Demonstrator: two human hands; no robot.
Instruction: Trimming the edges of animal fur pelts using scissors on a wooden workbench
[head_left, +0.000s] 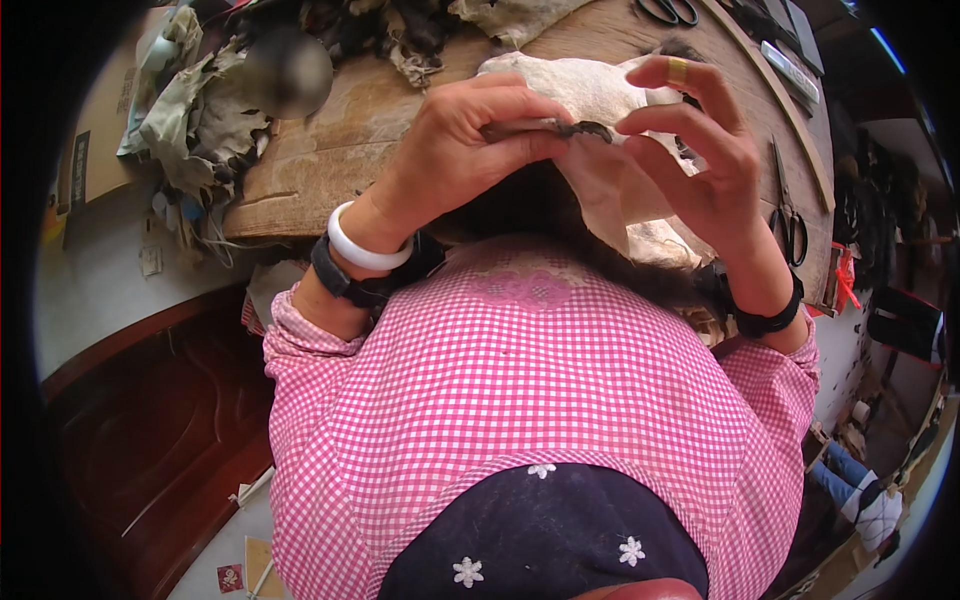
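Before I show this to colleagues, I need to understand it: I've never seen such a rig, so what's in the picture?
There's no machine, just a person's bare hands, seen from above by a head-worn fisheye camera, so straight edges bend. The left hand pinches a pale, hide-like sheet; the right hand is close beside it, though its grip is unclear. On the wooden table lie hide-like scraps and, at right, black-handled scissors.

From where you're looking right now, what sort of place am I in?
Probably a small fur or leather workshop: rough, hide-like pieces are heaped at the left of the wooden table, scissors lie at its right, and a pale, skin-like sheet hangs before you.
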